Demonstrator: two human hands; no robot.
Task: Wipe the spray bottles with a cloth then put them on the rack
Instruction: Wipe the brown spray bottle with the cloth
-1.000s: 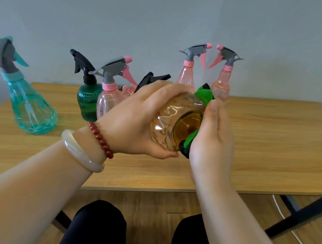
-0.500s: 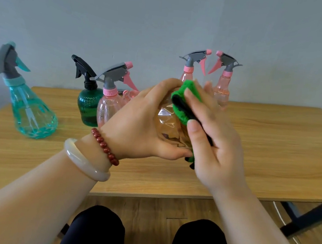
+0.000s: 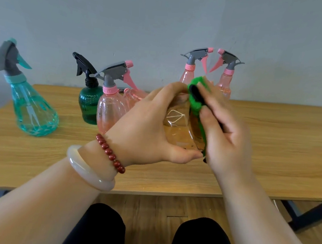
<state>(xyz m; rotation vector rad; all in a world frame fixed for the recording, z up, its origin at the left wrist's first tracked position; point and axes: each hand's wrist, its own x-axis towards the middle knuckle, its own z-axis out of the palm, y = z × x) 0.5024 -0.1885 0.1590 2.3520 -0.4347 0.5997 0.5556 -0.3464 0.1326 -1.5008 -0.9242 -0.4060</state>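
My left hand [image 3: 148, 124] grips a clear amber spray bottle [image 3: 178, 131] above the wooden table [image 3: 280, 151], its base turned toward me and its head hidden behind my fingers. My right hand [image 3: 223, 131] holds a green and black cloth [image 3: 196, 97] pressed against the bottle's right side. Other spray bottles stand on the table: a teal one [image 3: 31, 108] at the far left, a dark green one [image 3: 88, 104] with a black head, a pink one [image 3: 108, 109] beside it, and two pink ones [image 3: 226, 82] at the back. No rack is in view.
A grey wall runs behind the table. The table's near edge lies just below my wrists, and my knees show under it. A black table leg [image 3: 307, 214] and a white cable sit at the lower right on the wooden floor.
My right hand has slid the cloth from the bottle's base up and over its right side. My left hand has turned the bottle slightly, and the view has dipped a little.
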